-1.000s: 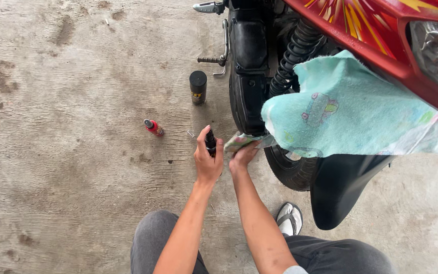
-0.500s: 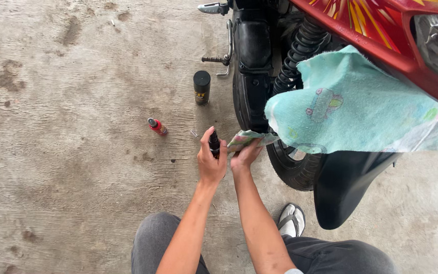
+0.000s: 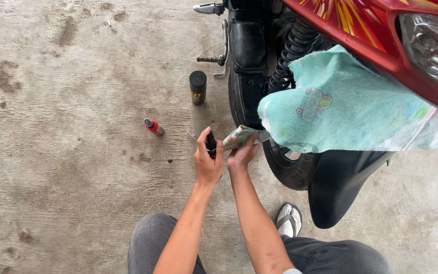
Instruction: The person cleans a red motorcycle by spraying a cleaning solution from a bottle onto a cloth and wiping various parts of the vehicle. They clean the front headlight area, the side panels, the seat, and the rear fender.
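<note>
My left hand (image 3: 207, 161) grips a small black bottle (image 3: 211, 142), nozzle end up, in front of the motorcycle's rear tyre (image 3: 285, 165). Touching it on the right, my right hand (image 3: 240, 155) pinches the lower corner of a light teal cloth (image 3: 330, 106). The cloth hangs from the red rear body (image 3: 361, 30) of the motorcycle and drapes over the wheel. The bunched corner sits right beside the bottle's tip.
A black spray can (image 3: 197, 87) stands on the concrete near the footpeg (image 3: 210, 59). A small red bottle (image 3: 153, 126) lies to its lower left. My knees and a white sandal (image 3: 289, 219) are at the bottom. The black mudguard (image 3: 338, 187) hangs on the right.
My hands stay together by the tyre with the bottle and cloth corner. The view has shifted slightly; the hands sit a little lower in the picture.
</note>
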